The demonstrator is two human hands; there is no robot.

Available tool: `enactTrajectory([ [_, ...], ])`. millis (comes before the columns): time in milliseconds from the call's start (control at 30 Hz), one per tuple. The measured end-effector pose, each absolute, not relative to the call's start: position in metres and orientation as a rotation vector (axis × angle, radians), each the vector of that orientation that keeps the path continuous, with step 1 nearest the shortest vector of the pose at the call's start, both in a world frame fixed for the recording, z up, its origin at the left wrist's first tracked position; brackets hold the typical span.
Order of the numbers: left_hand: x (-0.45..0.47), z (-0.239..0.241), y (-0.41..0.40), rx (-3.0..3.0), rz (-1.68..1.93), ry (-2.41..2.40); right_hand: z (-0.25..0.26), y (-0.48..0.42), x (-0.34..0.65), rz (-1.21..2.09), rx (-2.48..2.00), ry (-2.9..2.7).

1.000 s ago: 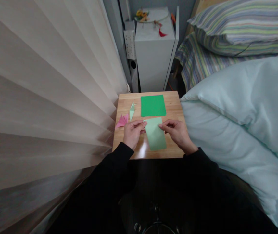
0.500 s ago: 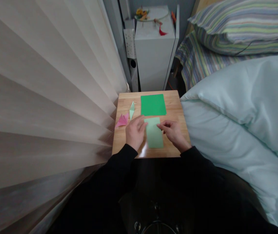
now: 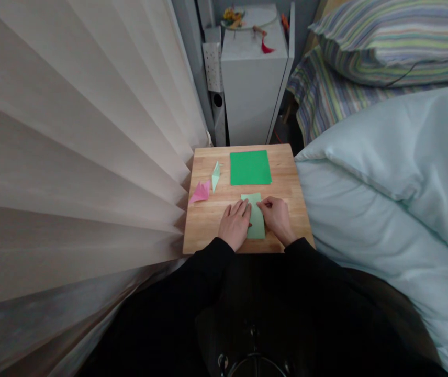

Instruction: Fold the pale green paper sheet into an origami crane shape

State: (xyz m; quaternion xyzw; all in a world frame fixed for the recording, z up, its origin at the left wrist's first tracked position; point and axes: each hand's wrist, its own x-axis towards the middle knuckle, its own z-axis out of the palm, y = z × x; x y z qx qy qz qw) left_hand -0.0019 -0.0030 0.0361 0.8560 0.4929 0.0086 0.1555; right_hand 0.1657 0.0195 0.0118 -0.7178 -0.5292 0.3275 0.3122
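Note:
A pale green sheet of paper (image 3: 257, 226), a tall rectangle, lies near the front of the small wooden table (image 3: 203, 225). My left hand (image 3: 235, 225) rests flat with its fingers stretched over the paper's left side, covering part of it. At the upper right edge, my right hand (image 3: 277, 215) pinches the paper between thumb and fingers. Behind both hands lies a square of bright green paper (image 3: 250, 167). To the left are a folded pink paper piece (image 3: 201, 192) and a narrow folded pale green paper piece (image 3: 215, 176).
A pleated curtain (image 3: 130, 183) hangs along the table's left side. Against the right side is a bed with a pale blue quilt (image 3: 384, 157) and a striped pillow (image 3: 396, 42). Beyond the table stands a white cabinet (image 3: 251, 94) with small ornaments on top.
My left hand has moved right and down, from the paper's upper left edge to lying flat on it. My right hand still pinches the right edge. The view has shifted slightly.

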Motion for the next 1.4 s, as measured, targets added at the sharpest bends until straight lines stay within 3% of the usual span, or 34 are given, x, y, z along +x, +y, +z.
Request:
enactTrajectory([
  [367, -0.015, 0.024, 0.012, 2.47, 0.11, 1.509, 0.027, 0.021, 0.18, 0.808, -1.941, -1.935],
  [667, -0.028, 0.032, 0.026, 2.428, -0.1, 1.347, 0.028, 0.021, 0.177, 0.749, -1.995, -2.024],
  [1033, -0.026, 0.032, 0.022, 2.394, -0.11, 1.364, 0.038, 0.001, 0.172, 0.692, -2.062, -2.126],
  [1400, -0.026, 0.033, 0.022, 2.388, -0.122, 1.364, 0.014, 0.004, 0.141, 0.699, -1.571, -2.195],
])
